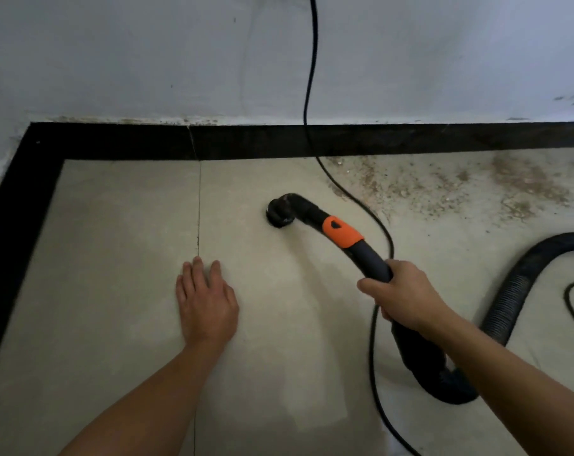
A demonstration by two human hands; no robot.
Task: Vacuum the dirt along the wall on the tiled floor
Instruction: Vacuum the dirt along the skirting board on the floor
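Tiled floor [121,225] pale, black skirting [246,141] at wall foot; skirting is landmark
Dirt [469,189]: brown grit lying against skirting, right part, untouched
Brush nozzle [278,213]: flat on tile, short of skirting, left of dirt, on clean-looking patch; judged mid-pass, dirt next
Right hand [400,294]: fingers wrapped tight round vacuum handle [371,261], steering nozzle
Left hand [205,299]: farther from skirting than nozzle, palm flat on tile, fingers spread, holding nothing; likely propping crouch
Power cord [351,200] crosses skirting, skirts dirt edge; snag risk
Ribbed hose [515,291] loops right, away from skirting

Nozzle [278,214] on the floor [114,225] — dirt [460,189] right, wall [147,60] behind.
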